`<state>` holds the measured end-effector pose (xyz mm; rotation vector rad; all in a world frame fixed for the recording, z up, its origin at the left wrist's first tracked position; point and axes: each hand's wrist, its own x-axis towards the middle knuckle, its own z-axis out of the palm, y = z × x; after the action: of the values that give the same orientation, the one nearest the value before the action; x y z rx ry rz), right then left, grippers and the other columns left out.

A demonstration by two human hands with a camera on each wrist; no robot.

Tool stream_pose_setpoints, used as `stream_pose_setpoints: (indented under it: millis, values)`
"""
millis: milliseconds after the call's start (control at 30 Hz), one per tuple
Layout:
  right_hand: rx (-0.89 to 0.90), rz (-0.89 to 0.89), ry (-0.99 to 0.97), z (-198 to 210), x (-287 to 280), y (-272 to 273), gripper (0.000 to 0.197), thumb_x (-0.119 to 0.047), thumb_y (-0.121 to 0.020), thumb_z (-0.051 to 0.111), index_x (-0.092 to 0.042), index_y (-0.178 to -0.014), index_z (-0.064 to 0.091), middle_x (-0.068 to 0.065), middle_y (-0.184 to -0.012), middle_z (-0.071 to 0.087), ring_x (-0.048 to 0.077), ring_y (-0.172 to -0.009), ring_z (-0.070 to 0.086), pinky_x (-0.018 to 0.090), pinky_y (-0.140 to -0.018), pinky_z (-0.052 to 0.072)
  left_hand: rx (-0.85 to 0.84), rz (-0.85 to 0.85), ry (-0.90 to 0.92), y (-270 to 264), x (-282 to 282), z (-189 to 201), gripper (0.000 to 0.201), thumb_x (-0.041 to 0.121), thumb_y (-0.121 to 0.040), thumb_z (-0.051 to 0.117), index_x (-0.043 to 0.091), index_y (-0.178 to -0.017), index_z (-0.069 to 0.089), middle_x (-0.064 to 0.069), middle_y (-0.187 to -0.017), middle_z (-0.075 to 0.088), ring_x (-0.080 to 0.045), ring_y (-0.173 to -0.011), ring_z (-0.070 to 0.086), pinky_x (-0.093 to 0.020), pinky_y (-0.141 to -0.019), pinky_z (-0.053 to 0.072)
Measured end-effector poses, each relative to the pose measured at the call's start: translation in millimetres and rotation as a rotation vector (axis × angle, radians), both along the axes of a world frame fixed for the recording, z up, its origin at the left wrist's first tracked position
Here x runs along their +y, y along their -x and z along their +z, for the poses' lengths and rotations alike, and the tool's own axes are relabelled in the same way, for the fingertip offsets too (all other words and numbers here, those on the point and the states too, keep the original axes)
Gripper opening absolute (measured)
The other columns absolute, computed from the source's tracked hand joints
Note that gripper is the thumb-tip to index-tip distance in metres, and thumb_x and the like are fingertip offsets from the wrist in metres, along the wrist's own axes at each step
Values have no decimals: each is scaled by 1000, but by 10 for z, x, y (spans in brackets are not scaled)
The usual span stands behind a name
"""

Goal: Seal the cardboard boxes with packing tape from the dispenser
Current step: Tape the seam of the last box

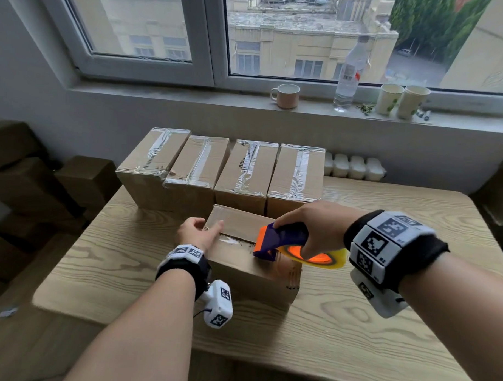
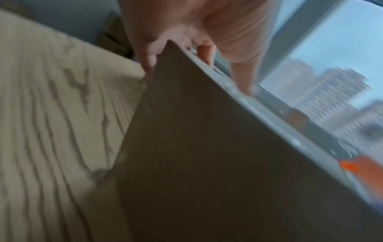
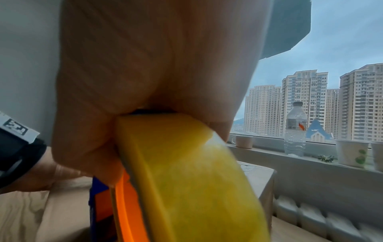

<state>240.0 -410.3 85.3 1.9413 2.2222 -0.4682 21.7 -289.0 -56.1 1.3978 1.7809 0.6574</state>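
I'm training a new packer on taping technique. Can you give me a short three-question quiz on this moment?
1. True or false: four taped boxes stand in a row behind the front box.
2. Which hand has its grip on the tape dispenser? A) left hand B) right hand C) both
3. Fill in: the left hand rests on the front box's ____ end.

Key
1. True.
2. B: the right hand holds it, its nose on the box top along the centre seam.
3. Left, steadying it at the edge.
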Motion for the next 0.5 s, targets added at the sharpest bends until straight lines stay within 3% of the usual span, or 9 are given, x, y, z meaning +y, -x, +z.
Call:
stream_pose_setpoints:
  millis: [67, 133, 233, 367, 500]
  values:
    - [-1, -1, 2, 0, 10, 3, 66, -32, -73, 68, -49, -133, 46, -13, -110, 61, 14, -88, 47, 27, -75, 42, 243, -132, 57, -75, -64, 35, 92, 66, -57, 75, 22, -133, 49, -7, -129, 54, -26, -119, 52, -39, -101, 43]
    - [1, -1, 4, 0, 18, 10, 66, -32, -73, 69, -48, -133, 47, -13, -111, 61, 14, -88, 48, 27, -75, 44, 384, -198, 69, -126, -100, 54, 102, 75, -50, 71, 28, -136, 43, -5, -131, 50, -28, -124, 46, -43, -104, 40]
    - [4, -17, 5, 3, 24, 24, 66, -32, -72, 69, -49, -133, 47, -13, -112, 62, 14, -90, 51, 28, -77, 49, 318, -214, 69, -107, -43, 36, 83, 72, -53, 73, 24, -119, 59, -2, -119, 62, -27, -114, 55, -39, -97, 46]
    - [12, -28, 10, 23, 17, 20, 66, -31, -73, 69, -50, -132, 47, -13, -112, 64, 14, -90, 52, 28, -76, 49, 9, -139, 42, 66, 20, -43, 35, 42, -79, 74, 12, -98, 73, -2, -85, 68, -24, -92, 65, -29, -78, 48]
    - [25, -52, 21, 39, 18, 65, 69, -32, -73, 70, -52, -134, 45, -14, -111, 62, 14, -90, 53, 29, -76, 49, -59, -134, 30, 134, 65, -64, 29, 32, -88, 67, 7, -101, 74, -4, -80, 66, -22, -81, 61, -24, -70, 39]
